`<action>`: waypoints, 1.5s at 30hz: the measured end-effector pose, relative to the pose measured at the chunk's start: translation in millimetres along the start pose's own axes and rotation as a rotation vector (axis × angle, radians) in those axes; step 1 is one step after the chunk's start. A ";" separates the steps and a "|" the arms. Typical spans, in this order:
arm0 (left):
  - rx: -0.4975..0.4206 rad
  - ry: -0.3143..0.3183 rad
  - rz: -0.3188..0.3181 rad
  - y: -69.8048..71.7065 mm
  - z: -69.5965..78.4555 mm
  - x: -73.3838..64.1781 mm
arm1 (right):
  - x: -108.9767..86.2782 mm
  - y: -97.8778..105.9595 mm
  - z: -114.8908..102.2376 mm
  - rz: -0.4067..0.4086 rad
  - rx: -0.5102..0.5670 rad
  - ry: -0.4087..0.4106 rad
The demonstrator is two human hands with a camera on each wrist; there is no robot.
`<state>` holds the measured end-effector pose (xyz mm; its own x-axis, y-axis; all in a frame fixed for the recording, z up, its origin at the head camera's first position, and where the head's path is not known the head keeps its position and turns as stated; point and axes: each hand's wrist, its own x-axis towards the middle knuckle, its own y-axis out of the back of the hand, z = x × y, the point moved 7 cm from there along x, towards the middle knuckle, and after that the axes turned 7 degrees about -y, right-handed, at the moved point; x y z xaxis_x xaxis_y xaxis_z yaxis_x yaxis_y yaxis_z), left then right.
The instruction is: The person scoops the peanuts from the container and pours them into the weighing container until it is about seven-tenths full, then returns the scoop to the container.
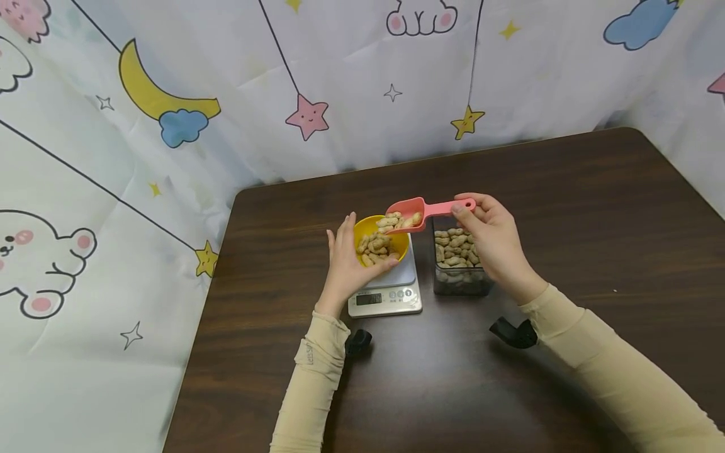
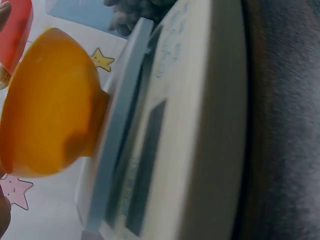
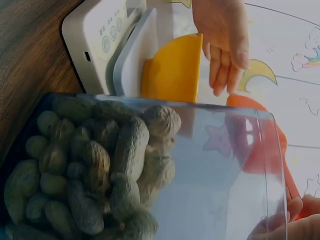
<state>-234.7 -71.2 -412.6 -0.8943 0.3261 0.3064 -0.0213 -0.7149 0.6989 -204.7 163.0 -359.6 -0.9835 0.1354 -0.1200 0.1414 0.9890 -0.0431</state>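
Note:
A pink scoop (image 1: pixel 406 206) carrying several unshelled peanuts (image 1: pixel 399 220) is held by the handle between the thumb and fingers of my right hand (image 1: pixel 498 242). Its front lip overlaps the far right rim of a yellow bowl (image 1: pixel 404 246). More peanuts lie inside the bowl, which stands on a kitchen scale (image 1: pixel 385 303). My left hand (image 1: pixel 347 267) is beside the bowl, fingers extended along its left side and thumb across the near rim. In the right wrist view the left hand (image 3: pixel 222 42) shows loosely straight fingers right by the bowl's rim.
A clear, dark-tinted container (image 1: pixel 461 286) of peanuts stands just right of the scale, below the right hand and scoop. Black wrist-worn pieces (image 1: pixel 514 332) sit under both wrists. The brown table (image 1: pixel 272 264) meets a printed curtain (image 1: pixel 362 94) at its back and left.

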 end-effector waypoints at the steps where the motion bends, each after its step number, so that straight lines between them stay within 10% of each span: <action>1: 0.007 -0.003 -0.002 -1.2 -1.2 -1.4 | 0.5 -1.9 0.3 0.002 -0.036 0.000; 17: 0.018 -0.004 -0.027 -10.0 -7.1 -5.2 | -1.8 -31.7 -6.5 -0.040 -0.426 0.233; 30: 0.022 -0.011 -0.033 -8.6 -8.5 -3.9 | -3.3 -18.8 -18.3 0.075 -0.482 0.319; 39: 0.043 -0.042 -0.014 -0.1 5.1 6.4 | -4.1 -2.0 -34.5 0.115 -0.328 0.318; 45: 0.035 -0.107 -0.046 -0.3 26.2 16.2 | -7.9 21.0 -54.5 0.119 0.045 0.335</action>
<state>-237.5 -49.5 -391.0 -0.8398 0.4234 0.3398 -0.0434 -0.6762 0.7354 -200.0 185.9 -305.4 -0.9410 0.2690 0.2052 0.2549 0.9625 -0.0928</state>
